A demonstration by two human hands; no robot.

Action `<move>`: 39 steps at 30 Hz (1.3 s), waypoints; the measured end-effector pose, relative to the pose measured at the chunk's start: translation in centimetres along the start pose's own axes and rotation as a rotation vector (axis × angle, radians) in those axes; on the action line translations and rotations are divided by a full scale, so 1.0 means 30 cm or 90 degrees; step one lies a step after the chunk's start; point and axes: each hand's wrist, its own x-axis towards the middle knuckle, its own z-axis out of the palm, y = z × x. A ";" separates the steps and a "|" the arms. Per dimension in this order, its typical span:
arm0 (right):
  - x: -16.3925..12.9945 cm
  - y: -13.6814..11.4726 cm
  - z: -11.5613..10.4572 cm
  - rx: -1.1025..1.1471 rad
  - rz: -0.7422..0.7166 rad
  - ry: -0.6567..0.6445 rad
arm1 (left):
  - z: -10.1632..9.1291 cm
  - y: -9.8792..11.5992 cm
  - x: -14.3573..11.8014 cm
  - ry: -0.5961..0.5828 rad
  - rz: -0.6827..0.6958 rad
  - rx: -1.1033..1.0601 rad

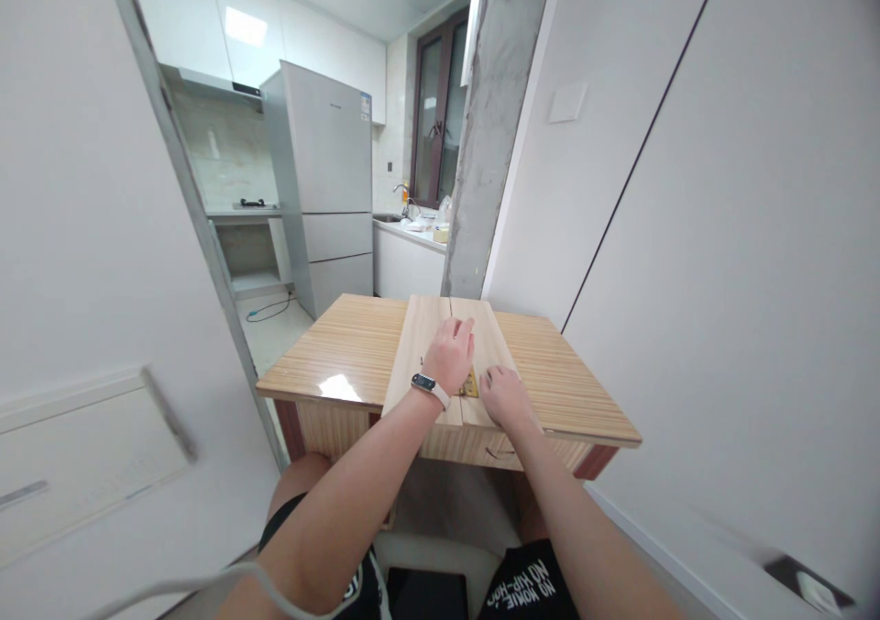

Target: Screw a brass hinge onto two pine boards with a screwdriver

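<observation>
Two pale wooden boards [485, 325] lie side by side on the desk, with a thin seam between them. My left hand [450, 349] reaches over the seam, its fingers bent and drawn together; anything between them is hidden. A light-strapped band is on that wrist. Close to it, over the right board, is my right hand [505, 394], fingers curled inward, their tips low by the wood. Between the hands shows a small flat yellow piece [471, 383] with dark spots, partly covered and too small to name. Just left of my left hand sits a tiny dark object [422, 361].
The striped wooden desk [344, 345] has a drawer handle [500, 454] on its near side. White walls stand close on both sides. Beyond the desk are a grey fridge [336, 152], a sink counter [412, 253] and a cable [271, 308] on the floor.
</observation>
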 end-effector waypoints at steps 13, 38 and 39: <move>0.000 0.001 0.001 -0.005 -0.002 0.003 | -0.008 -0.008 -0.005 0.006 0.032 -0.015; -0.001 -0.003 0.001 0.005 0.002 0.000 | 0.015 0.006 -0.009 0.010 0.016 -0.004; -0.001 -0.002 0.001 0.002 0.002 0.001 | 0.015 0.006 -0.009 0.010 0.016 -0.005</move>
